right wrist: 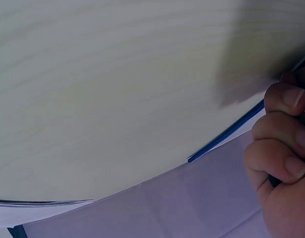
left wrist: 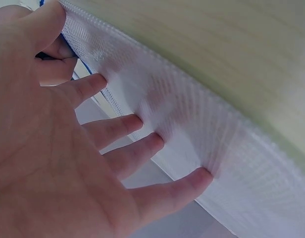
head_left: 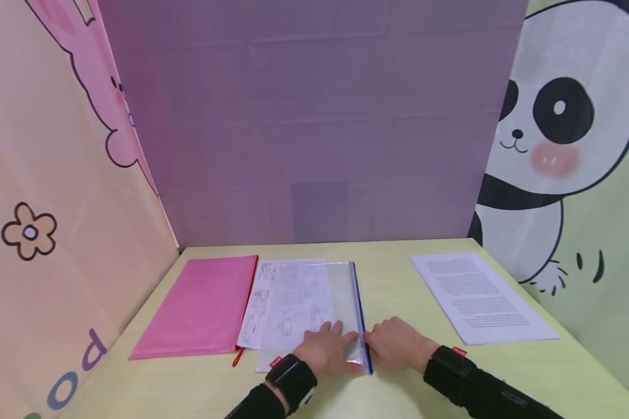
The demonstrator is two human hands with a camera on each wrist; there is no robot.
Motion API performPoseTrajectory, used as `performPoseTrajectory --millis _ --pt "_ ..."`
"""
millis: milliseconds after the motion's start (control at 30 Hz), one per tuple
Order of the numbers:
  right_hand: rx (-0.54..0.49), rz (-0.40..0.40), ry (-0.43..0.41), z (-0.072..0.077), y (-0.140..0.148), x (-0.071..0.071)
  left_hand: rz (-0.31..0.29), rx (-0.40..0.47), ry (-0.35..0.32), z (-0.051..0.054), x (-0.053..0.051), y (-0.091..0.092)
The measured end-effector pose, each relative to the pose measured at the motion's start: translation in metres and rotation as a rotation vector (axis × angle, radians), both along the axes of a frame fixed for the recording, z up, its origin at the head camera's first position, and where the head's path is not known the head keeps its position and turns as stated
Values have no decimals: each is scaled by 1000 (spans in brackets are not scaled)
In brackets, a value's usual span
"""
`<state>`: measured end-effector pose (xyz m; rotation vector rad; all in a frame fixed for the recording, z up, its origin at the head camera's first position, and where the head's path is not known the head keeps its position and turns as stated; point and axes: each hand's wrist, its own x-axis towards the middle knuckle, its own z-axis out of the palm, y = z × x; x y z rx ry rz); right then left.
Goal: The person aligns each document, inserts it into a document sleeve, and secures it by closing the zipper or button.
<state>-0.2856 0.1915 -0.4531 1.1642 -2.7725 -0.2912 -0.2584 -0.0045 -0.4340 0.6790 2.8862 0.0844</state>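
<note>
A clear zip folder (head_left: 346, 291) with a blue zipper (head_left: 357, 302) along its right edge lies mid-table. Under its left part, a printed sheet (head_left: 257, 314) shows through and sticks out to the left. My left hand (head_left: 327, 350) rests on the folder's near right corner, fingers spread; the left wrist view shows its fingertips (left wrist: 204, 173) pressing the meshed plastic (left wrist: 162, 99). My right hand (head_left: 395, 343) is at the zipper's near end, its fingers curled against the blue edge (right wrist: 227, 131). Those fingers hide the zipper's pull.
Left of the clear folder lies a pink folder (head_left: 204, 308) with a red zipper (head_left: 254, 279) and a red pull (head_left: 237, 357). A printed paper stack (head_left: 482, 297) lies at the right. A purple panel (head_left: 314, 116) stands behind the table (head_left: 388, 279).
</note>
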Motion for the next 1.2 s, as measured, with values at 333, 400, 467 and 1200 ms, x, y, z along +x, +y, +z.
performPoseTrajectory --millis 333,400,467,1200 --pt "-20 -22 -6 -7 -2 -8 14 21 -7 -4 -1 -2" --pt "-22 -31 -16 -8 -3 -10 13 17 -7 -5 -1 -3" --pt "-24 -32 -19 -8 -3 -11 12 15 -6 -4 0 -4" --pt "-55 -41 -12 -6 0 -22 -3 -3 -8 2 -1 0"
